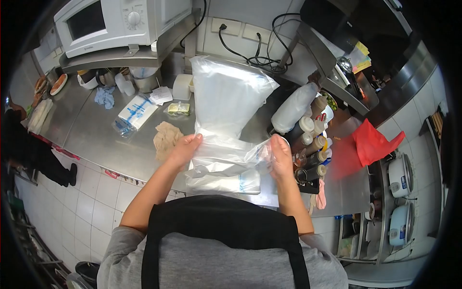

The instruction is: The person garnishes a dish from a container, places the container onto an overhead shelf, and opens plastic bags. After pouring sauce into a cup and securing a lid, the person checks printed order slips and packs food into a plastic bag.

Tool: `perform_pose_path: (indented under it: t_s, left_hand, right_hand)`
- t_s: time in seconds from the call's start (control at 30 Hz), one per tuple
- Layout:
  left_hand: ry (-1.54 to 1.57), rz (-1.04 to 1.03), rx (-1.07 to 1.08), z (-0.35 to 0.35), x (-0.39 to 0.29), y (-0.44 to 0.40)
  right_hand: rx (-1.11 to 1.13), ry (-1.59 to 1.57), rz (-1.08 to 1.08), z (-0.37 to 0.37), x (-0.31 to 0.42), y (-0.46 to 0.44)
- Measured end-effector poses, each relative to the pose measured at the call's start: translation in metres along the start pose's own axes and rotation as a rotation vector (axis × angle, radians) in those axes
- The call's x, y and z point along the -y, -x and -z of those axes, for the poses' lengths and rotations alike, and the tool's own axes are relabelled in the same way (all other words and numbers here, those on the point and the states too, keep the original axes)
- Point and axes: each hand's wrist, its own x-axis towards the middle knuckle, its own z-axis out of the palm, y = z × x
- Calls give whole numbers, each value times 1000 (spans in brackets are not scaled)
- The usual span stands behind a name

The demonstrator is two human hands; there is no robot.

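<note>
A large translucent plastic bag [226, 101] stretches over the metal counter, its wide end fanned out toward the wall. My left hand [186, 148] pinches the bag's left edge between thumb and fingers. At the right edge, my right hand [280, 153] grips the same plastic, with clear film bunched against its fingers. Between and below my hands lie folded layers of plastic, and a flat stack of bags [224, 184] with blue print sits nearest my body. Beside my left hand is a crumpled brown cloth [166, 138].
Squeeze bottles [305, 124] crowd the right side, near a red plastic bag [375, 142]. A printed white packet [138, 111] and a blue cloth [104, 97] lie left. A microwave [103, 24] stands on the shelf above. Another person [36, 149] stands at far left.
</note>
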Motion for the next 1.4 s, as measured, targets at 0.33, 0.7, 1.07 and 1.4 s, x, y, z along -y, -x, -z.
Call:
perform_pose_path:
  t_s: [0.33, 0.7, 1.07, 1.4]
  left_hand:
    - [530, 72, -14, -22, 8, 12]
    - [399, 70, 367, -29, 9, 35]
    - [-173, -691, 13, 29, -158, -116]
    - [259, 8, -260, 48, 50, -174]
  right_hand:
    - [59, -592, -30, -14, -15, -4]
    - [372, -785, -155, -3, -8, 1]
    - [-292, 214, 316, -1, 33, -165]
    - [-271, 38, -446, 66, -170, -144]
